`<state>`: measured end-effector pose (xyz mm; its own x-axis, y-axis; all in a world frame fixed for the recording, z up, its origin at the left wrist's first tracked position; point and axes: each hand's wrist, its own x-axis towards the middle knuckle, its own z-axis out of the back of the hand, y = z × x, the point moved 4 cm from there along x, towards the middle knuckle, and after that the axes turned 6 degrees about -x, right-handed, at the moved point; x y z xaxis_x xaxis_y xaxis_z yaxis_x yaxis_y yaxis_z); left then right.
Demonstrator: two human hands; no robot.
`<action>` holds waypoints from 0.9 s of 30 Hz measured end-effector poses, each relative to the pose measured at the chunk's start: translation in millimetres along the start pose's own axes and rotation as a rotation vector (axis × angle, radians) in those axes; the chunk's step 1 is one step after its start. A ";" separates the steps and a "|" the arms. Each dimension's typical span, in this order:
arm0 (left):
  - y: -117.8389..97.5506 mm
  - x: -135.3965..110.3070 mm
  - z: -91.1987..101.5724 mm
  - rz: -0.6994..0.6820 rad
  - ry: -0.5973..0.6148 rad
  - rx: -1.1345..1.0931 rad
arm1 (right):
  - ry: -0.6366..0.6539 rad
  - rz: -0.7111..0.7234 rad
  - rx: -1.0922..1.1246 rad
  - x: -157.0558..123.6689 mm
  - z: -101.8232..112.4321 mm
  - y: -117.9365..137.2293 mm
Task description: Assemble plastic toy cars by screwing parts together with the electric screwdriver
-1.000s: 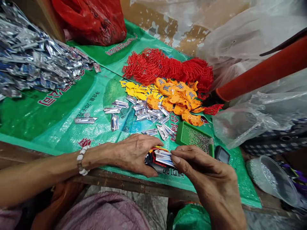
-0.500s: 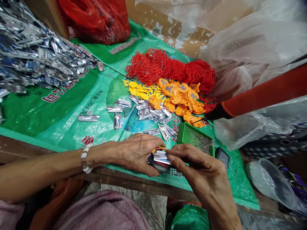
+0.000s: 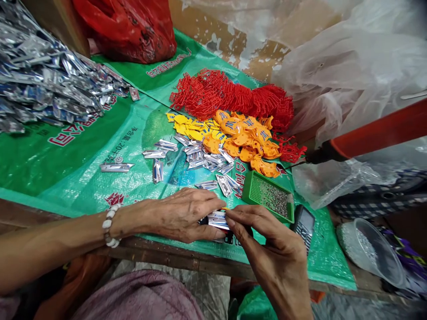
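At the front edge of the table, my left hand (image 3: pixel 185 215) curls around a small dark part, mostly hidden by the fingers. On top of that part lies a silver plate with blue print (image 3: pixel 218 219). My right hand (image 3: pixel 267 235) pinches the plate's right end between thumb and fingers. A sliver of yellow shows just above the plate, between the two hands. Loose silver plates (image 3: pixel 196 155) lie scattered just beyond my hands. Right of them stands a green basket (image 3: pixel 248 189) with many small metal pieces, perhaps screws.
Behind are orange pieces (image 3: pixel 247 129), yellow pieces (image 3: pixel 190 126) and a heap of red plastic parts (image 3: pixel 233 95). A large silver pile (image 3: pixel 50 84) fills the left. A red-handled tool (image 3: pixel 376 131) juts in from the right, above a mobile phone (image 3: pixel 304 226) and a clear tub (image 3: pixel 370 251).
The view has shifted slightly. My fingers have closed further over the dark part, so less of it shows. My right hand still pinches the silver plate.
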<state>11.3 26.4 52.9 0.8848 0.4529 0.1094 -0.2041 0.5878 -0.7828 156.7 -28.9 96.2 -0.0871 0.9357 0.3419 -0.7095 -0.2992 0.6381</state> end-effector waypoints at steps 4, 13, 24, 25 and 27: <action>2.3 0.7 -2.6 0.000 -0.005 -0.020 | -0.002 0.086 -0.142 -0.9 -0.5 -3.3; 3.2 1.0 -4.0 -0.036 -0.032 -0.028 | -0.002 -0.059 -0.067 -14.7 -8.8 -9.8; 4.7 0.2 -3.1 -0.024 0.009 0.008 | -0.059 0.038 -0.193 -26.5 -12.1 -6.3; 4.5 0.1 -3.2 -0.037 -0.001 0.009 | -0.037 0.045 -0.199 -24.7 -11.2 -6.5; 3.6 -0.1 -3.2 -0.060 -0.024 0.018 | 0.024 0.080 -0.183 -20.1 -8.8 -7.0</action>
<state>11.8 26.4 48.1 0.8855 0.4322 0.1707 -0.1588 0.6267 -0.7629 157.3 -44.0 78.8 -0.1633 0.9153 0.3683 -0.8148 -0.3355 0.4727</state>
